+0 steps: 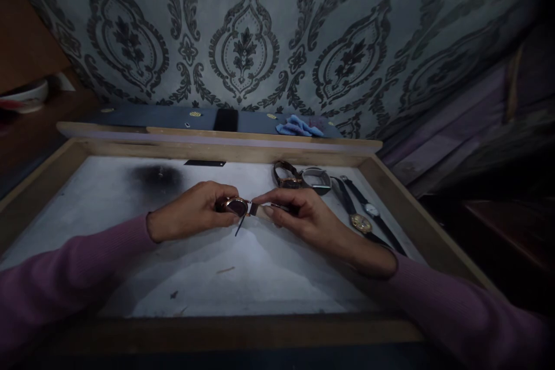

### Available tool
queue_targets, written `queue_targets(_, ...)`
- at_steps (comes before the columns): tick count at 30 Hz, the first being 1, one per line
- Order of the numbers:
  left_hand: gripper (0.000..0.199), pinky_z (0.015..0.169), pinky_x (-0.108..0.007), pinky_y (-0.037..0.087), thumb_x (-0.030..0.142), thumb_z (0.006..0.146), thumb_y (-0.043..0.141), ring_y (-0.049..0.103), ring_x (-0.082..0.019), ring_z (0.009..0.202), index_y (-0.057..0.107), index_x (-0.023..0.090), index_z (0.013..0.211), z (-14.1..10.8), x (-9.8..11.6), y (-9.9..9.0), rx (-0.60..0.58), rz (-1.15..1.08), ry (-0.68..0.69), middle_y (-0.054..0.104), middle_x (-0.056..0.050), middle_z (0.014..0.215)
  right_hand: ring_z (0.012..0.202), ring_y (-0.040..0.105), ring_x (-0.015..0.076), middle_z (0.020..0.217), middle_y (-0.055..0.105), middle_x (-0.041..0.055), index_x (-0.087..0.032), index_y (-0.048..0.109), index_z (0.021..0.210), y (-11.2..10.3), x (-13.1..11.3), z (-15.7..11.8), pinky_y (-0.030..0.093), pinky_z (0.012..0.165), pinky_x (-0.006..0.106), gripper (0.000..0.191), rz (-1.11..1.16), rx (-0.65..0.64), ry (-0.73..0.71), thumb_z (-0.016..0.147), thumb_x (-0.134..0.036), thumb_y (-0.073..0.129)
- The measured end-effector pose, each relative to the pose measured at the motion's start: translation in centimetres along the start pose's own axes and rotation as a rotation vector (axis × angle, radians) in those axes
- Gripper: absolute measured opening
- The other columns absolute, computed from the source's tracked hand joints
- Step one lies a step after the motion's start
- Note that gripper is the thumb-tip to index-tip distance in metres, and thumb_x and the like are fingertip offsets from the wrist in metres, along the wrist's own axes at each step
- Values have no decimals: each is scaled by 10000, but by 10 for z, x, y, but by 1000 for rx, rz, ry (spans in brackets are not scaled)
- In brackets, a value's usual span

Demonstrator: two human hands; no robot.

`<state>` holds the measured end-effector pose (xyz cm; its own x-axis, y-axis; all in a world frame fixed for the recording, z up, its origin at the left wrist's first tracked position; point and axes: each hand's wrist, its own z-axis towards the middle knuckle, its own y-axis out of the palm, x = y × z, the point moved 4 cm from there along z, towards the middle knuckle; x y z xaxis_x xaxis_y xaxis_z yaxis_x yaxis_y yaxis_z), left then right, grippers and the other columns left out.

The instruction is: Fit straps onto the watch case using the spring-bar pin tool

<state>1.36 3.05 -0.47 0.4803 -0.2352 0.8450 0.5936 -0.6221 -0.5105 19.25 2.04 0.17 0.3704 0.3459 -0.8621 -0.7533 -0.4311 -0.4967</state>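
My left hand (197,211) is closed round a round watch case (236,206) with a gold-coloured rim, over the white floor of a wooden tray (260,153). Beside it, my right hand (303,214) pinches a strap (259,210), whose dark end lies close against the case's right edge. Whether strap and case are joined, I cannot tell. A thin dark piece (239,226) slants down from under the case. Both hands are above the middle of the tray.
Behind my right hand lie a brown-strap watch (287,174), a grey-banded watch (317,178), a gold-faced watch (361,223) and a white-faced watch (372,210). A black strip (205,163), a dark phone-like object (226,120) and blue cloth (300,126) are farther back.
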Motion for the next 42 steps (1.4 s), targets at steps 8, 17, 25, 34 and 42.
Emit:
queue_targets(8,117,462,-185,322,253,827,538,425,-72,508,512,160,761,-3,-4,5,-56,-75,-22,460,56,597,551,453,95,697,653,26,-121,727,1019,1,0,0,347,519,214,279,-47,-13,-44,868,-234,521)
queue_targets(17,116,445,-194,360,276,834,519,457,-70,458,487,166,816,-5,-2,12,-178,-205,-86,486,56,599,712,608,134,883,734,65,-149,725,1015,7,2,0,442,624,233,260,8,-62,-57,861,-212,525)
queue_targets(25,187,417,-196,305,335,801,579,516,-84,466,484,174,782,-5,-9,14,-307,-382,-175,544,49,606,592,486,100,737,646,23,-136,684,955,12,3,-2,359,531,218,236,123,-108,67,857,-332,595)
queue_targets(34,277,480,-221,454,398,800,635,603,-118,562,486,166,780,-8,-13,22,-353,-536,-271,570,30,677,673,561,116,778,660,39,-140,626,856,16,3,-1,414,572,222,277,219,-127,77,834,-416,634)
queue_targets(42,294,407,-200,240,422,814,581,322,-57,438,463,178,700,-6,-10,23,-304,-386,-185,441,64,564,675,580,118,775,678,40,-144,652,837,17,2,-1,462,613,244,287,200,-129,60,830,-431,641)
